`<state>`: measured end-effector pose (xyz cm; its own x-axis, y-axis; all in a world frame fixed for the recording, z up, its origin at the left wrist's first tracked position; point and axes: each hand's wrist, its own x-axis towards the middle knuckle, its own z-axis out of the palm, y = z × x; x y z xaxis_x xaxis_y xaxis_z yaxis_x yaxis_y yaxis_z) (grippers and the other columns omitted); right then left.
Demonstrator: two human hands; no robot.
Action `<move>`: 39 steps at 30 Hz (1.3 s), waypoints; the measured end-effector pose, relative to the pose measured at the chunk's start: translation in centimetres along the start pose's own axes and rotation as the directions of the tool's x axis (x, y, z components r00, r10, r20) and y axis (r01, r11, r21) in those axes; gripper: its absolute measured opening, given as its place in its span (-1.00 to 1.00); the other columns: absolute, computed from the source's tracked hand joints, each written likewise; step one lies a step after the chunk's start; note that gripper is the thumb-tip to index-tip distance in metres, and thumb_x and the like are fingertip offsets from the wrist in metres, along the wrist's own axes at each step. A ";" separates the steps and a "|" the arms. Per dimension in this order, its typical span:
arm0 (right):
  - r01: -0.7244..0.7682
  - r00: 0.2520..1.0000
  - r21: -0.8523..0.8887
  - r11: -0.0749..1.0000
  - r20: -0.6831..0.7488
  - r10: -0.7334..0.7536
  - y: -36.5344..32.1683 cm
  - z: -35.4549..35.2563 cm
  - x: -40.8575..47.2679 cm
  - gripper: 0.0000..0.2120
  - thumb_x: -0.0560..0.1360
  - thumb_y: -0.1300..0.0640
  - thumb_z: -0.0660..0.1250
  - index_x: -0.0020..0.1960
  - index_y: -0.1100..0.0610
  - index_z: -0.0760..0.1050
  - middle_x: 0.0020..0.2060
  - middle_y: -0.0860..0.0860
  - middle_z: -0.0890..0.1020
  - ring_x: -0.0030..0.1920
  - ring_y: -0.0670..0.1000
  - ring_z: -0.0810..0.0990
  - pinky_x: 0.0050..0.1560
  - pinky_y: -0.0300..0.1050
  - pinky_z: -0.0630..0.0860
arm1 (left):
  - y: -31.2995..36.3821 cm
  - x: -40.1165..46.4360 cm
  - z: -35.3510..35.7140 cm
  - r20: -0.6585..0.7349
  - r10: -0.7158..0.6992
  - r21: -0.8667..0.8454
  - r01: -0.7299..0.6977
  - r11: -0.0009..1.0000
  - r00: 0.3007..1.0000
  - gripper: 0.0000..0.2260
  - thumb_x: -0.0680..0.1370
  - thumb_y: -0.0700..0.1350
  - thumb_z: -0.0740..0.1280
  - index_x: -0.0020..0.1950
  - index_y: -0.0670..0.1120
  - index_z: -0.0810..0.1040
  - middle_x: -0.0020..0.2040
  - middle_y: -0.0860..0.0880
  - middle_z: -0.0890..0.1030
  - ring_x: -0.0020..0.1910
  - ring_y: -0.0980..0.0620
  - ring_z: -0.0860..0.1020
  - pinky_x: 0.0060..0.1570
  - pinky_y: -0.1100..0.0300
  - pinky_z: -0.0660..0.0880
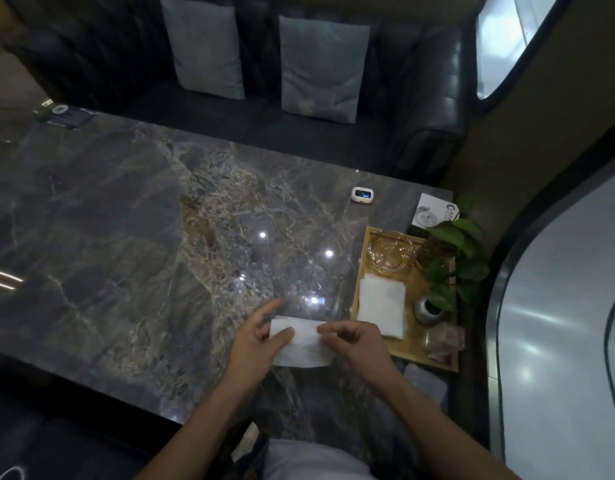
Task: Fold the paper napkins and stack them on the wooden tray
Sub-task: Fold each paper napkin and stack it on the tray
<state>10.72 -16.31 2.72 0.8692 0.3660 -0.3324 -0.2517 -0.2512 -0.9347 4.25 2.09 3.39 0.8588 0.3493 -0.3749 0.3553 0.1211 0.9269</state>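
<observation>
Both forearms reached in from the near edge, and between them the left hand (pixel 255 336) and the right hand (pixel 356 341) held one white napkin (pixel 304 344) low over the marble table (pixel 126 220), just left of the wooden tray (pixel 364 237). On the left hand the thumb lay on the napkin's left edge while the other fingers were spread loosely, so it pinched the paper lightly; the right hand's thumb and fingertips were pinched together on the top right edge. Judging by its narrow shape, the napkin seemed partly folded, with at least one more fold and the move to the tray left to do. A stack of folded napkins (pixel 382 304) already lay on the near left part of the tray, though how many could not be counted. Farther along the tray stood a glass dish (pixel 390 251), a small plant (pixel 455 251) in a grey pot (pixel 427 310), and a clear box (pixel 444 339); leaves hid the tray's right side, and no unfolded napkins showed anywhere
</observation>
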 end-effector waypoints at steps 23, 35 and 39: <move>0.100 0.994 -0.058 0.993 -0.026 -0.102 0.4 -0.4 -0.1 -0.90 0.44 0.25 0.47 -0.07 0.09 0.67 -0.14 -0.06 0.71 -0.09 -0.07 0.68 -0.11 -0.25 0.61 | -0.3 0.1 0.6 -0.033 0.003 0.076 -0.001 0.997 0.999 -0.88 0.50 -0.23 0.44 0.02 -0.11 0.67 -0.17 0.00 0.75 -0.21 0.13 0.68 -0.27 0.37 0.53; 0.370 0.929 -0.445 0.815 0.153 -0.338 -0.8 0.2 -0.4 -0.80 0.46 -0.09 0.41 0.03 -0.05 0.66 -0.11 -0.15 0.70 -0.09 -0.20 0.62 -0.05 -0.24 0.55 | -0.2 -0.5 1.3 0.061 0.285 0.559 -0.269 0.784 0.957 -0.93 0.44 -0.04 0.49 -0.21 0.14 0.68 0.04 0.13 0.47 0.15 0.22 0.37 0.07 0.42 0.30; 0.263 0.965 -0.291 0.920 0.098 -0.245 -0.9 0.3 -0.7 -0.93 0.50 0.09 0.41 -0.09 0.03 0.68 -0.22 -0.08 0.71 -0.19 -0.14 0.66 -0.17 -0.27 0.58 | 0.6 -0.6 1.5 0.063 0.224 0.450 -0.228 0.863 0.972 -0.95 0.48 -0.06 0.45 -0.14 0.08 0.61 0.12 0.16 0.57 0.18 0.15 0.48 0.10 0.28 0.43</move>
<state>10.22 -16.08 3.73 0.8583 0.5025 -0.1041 0.1212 -0.3955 -0.9104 4.51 0.54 4.13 0.9382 0.3079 -0.1580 0.2768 -0.3934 0.8767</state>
